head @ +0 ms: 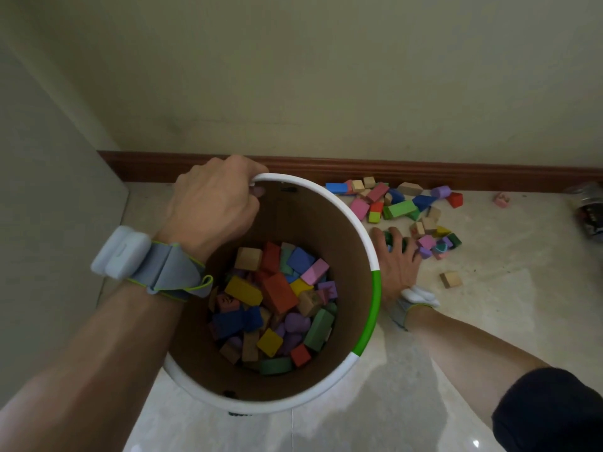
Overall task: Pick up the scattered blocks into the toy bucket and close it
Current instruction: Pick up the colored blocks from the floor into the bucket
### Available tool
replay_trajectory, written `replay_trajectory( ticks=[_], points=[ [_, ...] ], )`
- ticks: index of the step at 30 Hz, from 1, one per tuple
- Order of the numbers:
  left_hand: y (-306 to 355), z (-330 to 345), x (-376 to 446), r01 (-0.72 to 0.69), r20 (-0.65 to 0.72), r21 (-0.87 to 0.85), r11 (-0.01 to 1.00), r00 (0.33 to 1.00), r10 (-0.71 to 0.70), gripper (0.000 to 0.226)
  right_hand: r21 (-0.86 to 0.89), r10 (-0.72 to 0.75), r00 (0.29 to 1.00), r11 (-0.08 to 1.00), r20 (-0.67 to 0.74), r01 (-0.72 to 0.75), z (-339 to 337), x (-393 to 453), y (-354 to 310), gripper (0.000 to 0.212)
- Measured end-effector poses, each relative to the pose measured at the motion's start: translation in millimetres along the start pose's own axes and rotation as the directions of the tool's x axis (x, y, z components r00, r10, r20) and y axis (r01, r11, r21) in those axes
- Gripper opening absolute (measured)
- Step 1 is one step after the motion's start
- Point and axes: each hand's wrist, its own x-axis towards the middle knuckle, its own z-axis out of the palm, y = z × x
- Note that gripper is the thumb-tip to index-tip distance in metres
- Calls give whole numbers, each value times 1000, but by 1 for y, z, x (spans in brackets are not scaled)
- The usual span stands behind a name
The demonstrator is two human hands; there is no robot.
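The toy bucket [368, 252], a cardboard tub with a white and green rim, fills the centre of the head view and holds several coloured wooden blocks [277, 298]. My left hand [215, 203] grips the bucket's far left rim, fingers curled over the edge. On the floor just right of the bucket, my right hand [396, 259] lies over a dark green block [390, 239], fingers curled around it. Beyond it, several scattered blocks [401, 207] lie along the baseboard, and a lone natural wood block [451, 279] sits apart. No lid is in view.
A brown baseboard [456, 171] and cream wall bound the floor at the back. A pale cabinet panel [49, 207] stands at the left. A small pink toy [501, 200] and a dark blurred object [589, 207] lie at the far right on the tiled floor.
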Motion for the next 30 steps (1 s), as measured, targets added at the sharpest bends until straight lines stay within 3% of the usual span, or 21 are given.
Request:
replay_trajectory(
  ticks=[3,9,15,20,23,26,28,30],
  points=[
    [-1,1,-1,2,-6,-3,1000,1000,-2,29,-66,30,999,997,46,-27,5,-11,5,71],
    [-1,2,1,5,-15,2,1000,1000,-5,30,-23,-75,997,997,-34,74,-6,-32,27,47],
    [0,1,0,7,-14,14,1000,1000,-7,28,-44,-248,969,968,4,248,-23,-30,27,56],
    [2,-1,-3,13,-21,10,1000,1000,-13,30,-50,-233,969,970,81,238,-24,-30,25,53],
    [3,-1,-3,23,-10,7,1000,1000,-23,32,49,-111,987,993,113,106,-32,-33,22,51],
    [4,-1,-2,22,2,16,1000,1000,-22,32,240,109,984,960,144,-142,-46,-25,11,36],
    [4,-2,-3,25,6,21,999,1000,-25,33,383,206,950,879,236,-286,-56,-12,9,37],
    [5,-4,-3,27,12,19,999,1000,-27,33,524,269,880,722,390,-453,-72,3,10,50]
  ],
)
